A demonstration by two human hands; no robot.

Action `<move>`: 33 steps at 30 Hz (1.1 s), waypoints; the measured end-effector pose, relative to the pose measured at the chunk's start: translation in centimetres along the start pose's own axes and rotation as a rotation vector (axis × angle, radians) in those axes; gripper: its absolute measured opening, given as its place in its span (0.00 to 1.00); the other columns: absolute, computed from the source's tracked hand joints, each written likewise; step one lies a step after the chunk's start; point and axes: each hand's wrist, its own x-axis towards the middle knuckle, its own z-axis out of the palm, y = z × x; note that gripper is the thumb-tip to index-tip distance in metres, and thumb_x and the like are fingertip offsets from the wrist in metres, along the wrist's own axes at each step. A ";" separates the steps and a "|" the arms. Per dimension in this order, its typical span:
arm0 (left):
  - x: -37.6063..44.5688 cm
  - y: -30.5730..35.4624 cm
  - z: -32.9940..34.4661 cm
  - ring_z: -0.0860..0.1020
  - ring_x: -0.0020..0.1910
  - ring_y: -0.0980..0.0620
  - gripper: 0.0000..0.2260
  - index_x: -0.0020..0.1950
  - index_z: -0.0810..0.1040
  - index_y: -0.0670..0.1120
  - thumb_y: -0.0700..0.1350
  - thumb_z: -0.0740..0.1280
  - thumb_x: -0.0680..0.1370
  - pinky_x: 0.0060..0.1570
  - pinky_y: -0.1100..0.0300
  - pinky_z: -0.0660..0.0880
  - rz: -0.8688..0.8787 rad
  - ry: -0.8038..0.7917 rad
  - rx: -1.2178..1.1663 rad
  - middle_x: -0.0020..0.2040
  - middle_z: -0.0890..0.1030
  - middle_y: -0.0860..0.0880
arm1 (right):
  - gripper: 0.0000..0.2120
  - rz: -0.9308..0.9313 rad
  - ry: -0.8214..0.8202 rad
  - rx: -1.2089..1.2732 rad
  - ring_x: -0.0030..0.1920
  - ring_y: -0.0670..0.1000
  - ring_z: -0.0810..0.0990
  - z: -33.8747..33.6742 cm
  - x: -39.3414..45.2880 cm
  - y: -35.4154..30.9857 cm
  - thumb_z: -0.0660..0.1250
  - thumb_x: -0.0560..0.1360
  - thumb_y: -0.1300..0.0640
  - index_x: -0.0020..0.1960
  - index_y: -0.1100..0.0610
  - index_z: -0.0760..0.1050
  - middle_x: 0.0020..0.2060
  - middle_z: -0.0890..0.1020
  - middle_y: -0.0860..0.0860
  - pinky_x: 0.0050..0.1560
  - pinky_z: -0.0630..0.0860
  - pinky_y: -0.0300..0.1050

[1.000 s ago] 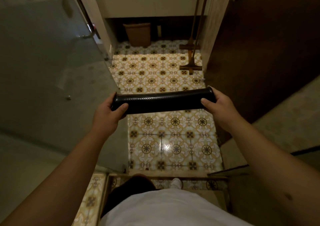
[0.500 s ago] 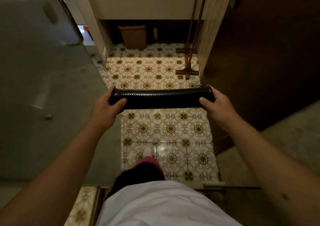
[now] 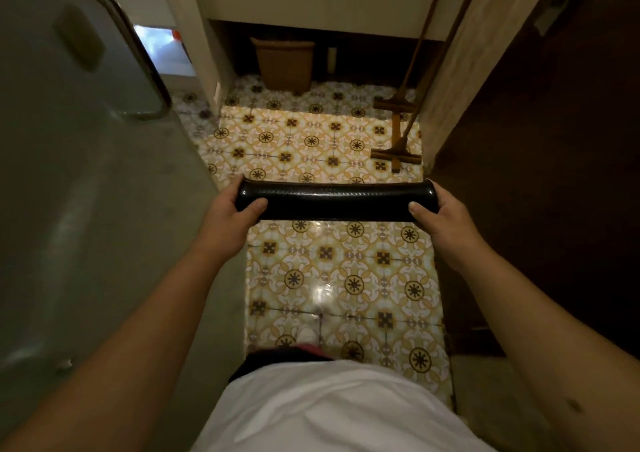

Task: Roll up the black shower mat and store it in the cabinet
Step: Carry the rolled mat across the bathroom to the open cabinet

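Black rolled mat between both hands.

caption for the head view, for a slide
Both hands, left and right, hold the rolled black shower mat level above patterned floor tiles.

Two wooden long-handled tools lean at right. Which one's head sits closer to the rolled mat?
The nearer tool, its crossbar head just beyond the right hand holding the mat. The other tool's head lies farther back, toward the basket.

The rolled mat lies crosswise between left hand and right hand, with the basket far beyond and the glass door at left.
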 end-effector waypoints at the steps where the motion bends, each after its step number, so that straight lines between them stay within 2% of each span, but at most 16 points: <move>1: 1.4 -0.1 -0.3 0.72 0.65 0.45 0.30 0.76 0.60 0.44 0.43 0.68 0.77 0.64 0.43 0.72 -0.001 -0.006 0.019 0.67 0.70 0.47 | 0.14 0.015 0.006 0.002 0.60 0.55 0.79 0.6 1.4 -0.2 0.65 0.79 0.61 0.64 0.52 0.75 0.60 0.79 0.55 0.64 0.74 0.62; 8: 9.4 0.0 -2.0 0.73 0.64 0.45 0.30 0.76 0.61 0.44 0.46 0.69 0.77 0.63 0.43 0.72 -0.033 -0.011 0.096 0.63 0.71 0.49 | 0.13 0.054 0.001 -0.026 0.58 0.54 0.80 3.2 8.9 -2.0 0.65 0.79 0.60 0.63 0.54 0.75 0.56 0.81 0.54 0.63 0.74 0.62; 10: 11.1 -0.2 -1.9 0.74 0.61 0.47 0.30 0.76 0.62 0.45 0.46 0.69 0.77 0.60 0.50 0.75 -0.040 0.006 0.097 0.62 0.73 0.51 | 0.13 0.059 -0.011 -0.041 0.58 0.54 0.80 3.3 10.9 -2.5 0.66 0.79 0.59 0.63 0.52 0.75 0.56 0.81 0.52 0.63 0.74 0.62; 13: 13.2 -0.2 -1.3 0.75 0.57 0.52 0.30 0.76 0.62 0.45 0.46 0.69 0.77 0.46 0.71 0.74 -0.049 0.055 0.129 0.61 0.73 0.51 | 0.12 0.044 -0.030 -0.060 0.57 0.51 0.80 3.1 14.3 -2.6 0.66 0.79 0.58 0.61 0.49 0.76 0.54 0.82 0.49 0.62 0.75 0.59; 15: 14.7 -0.1 -0.6 0.75 0.54 0.56 0.29 0.75 0.63 0.45 0.46 0.69 0.77 0.44 0.75 0.72 -0.055 0.077 0.140 0.57 0.74 0.57 | 0.12 0.032 -0.031 -0.079 0.54 0.47 0.81 2.9 16.7 -2.6 0.67 0.78 0.58 0.59 0.46 0.76 0.52 0.82 0.46 0.60 0.77 0.54; 17: 16.5 0.0 0.1 0.75 0.50 0.66 0.28 0.75 0.64 0.44 0.45 0.69 0.77 0.43 0.75 0.71 -0.076 0.093 0.134 0.53 0.72 0.64 | 0.12 0.027 -0.051 -0.079 0.53 0.46 0.81 2.6 19.5 -2.5 0.67 0.78 0.59 0.57 0.44 0.76 0.52 0.82 0.45 0.59 0.77 0.51; 20: 19.8 0.2 1.7 0.73 0.46 0.76 0.27 0.74 0.64 0.43 0.44 0.69 0.77 0.38 0.78 0.69 -0.086 0.135 0.177 0.52 0.72 0.63 | 0.12 0.017 -0.100 -0.064 0.54 0.48 0.81 1.9 24.5 -2.0 0.67 0.78 0.60 0.53 0.42 0.76 0.51 0.82 0.46 0.56 0.77 0.48; 22: 22.5 0.6 3.0 0.76 0.48 0.70 0.28 0.74 0.64 0.43 0.43 0.69 0.77 0.41 0.74 0.73 -0.104 0.160 0.176 0.52 0.73 0.61 | 0.12 0.015 -0.132 -0.063 0.54 0.48 0.81 1.3 28.4 -1.8 0.67 0.78 0.59 0.53 0.42 0.77 0.51 0.82 0.45 0.55 0.77 0.46; 24: 25.3 1.2 4.2 0.77 0.51 0.60 0.28 0.75 0.64 0.44 0.44 0.69 0.77 0.48 0.61 0.78 -0.138 0.167 0.151 0.53 0.74 0.60 | 0.12 0.023 -0.176 -0.063 0.56 0.48 0.81 0.5 32.4 -1.7 0.67 0.79 0.58 0.59 0.44 0.77 0.53 0.82 0.45 0.58 0.77 0.50; 26: 28.0 2.1 5.5 0.77 0.54 0.57 0.28 0.75 0.63 0.46 0.45 0.69 0.77 0.53 0.53 0.78 -0.177 0.163 0.123 0.56 0.75 0.56 | 0.15 0.033 -0.202 -0.071 0.57 0.49 0.80 -0.5 36.1 -2.0 0.67 0.79 0.58 0.64 0.48 0.75 0.56 0.82 0.47 0.62 0.76 0.55; 29: 31.6 3.2 6.8 0.77 0.55 0.55 0.29 0.76 0.63 0.46 0.47 0.69 0.77 0.57 0.49 0.77 -0.186 0.195 0.141 0.62 0.74 0.49 | 0.13 0.022 -0.236 -0.082 0.56 0.49 0.80 -1.8 40.9 -2.9 0.67 0.79 0.58 0.60 0.45 0.76 0.55 0.82 0.46 0.62 0.76 0.57; 31: 33.4 3.7 7.5 0.77 0.57 0.51 0.28 0.75 0.64 0.45 0.47 0.68 0.77 0.58 0.48 0.76 -0.181 0.218 0.163 0.62 0.75 0.48 | 0.13 0.020 -0.254 -0.100 0.56 0.50 0.80 -2.2 43.8 -3.9 0.66 0.79 0.59 0.62 0.48 0.76 0.55 0.82 0.47 0.62 0.76 0.58; 33: 34.8 3.9 7.9 0.78 0.51 0.55 0.25 0.73 0.67 0.46 0.47 0.68 0.77 0.53 0.48 0.79 -0.189 0.246 0.149 0.60 0.76 0.47 | 0.13 0.013 -0.280 -0.120 0.55 0.50 0.80 -2.2 46.4 -4.7 0.66 0.79 0.59 0.62 0.50 0.76 0.54 0.82 0.48 0.60 0.77 0.55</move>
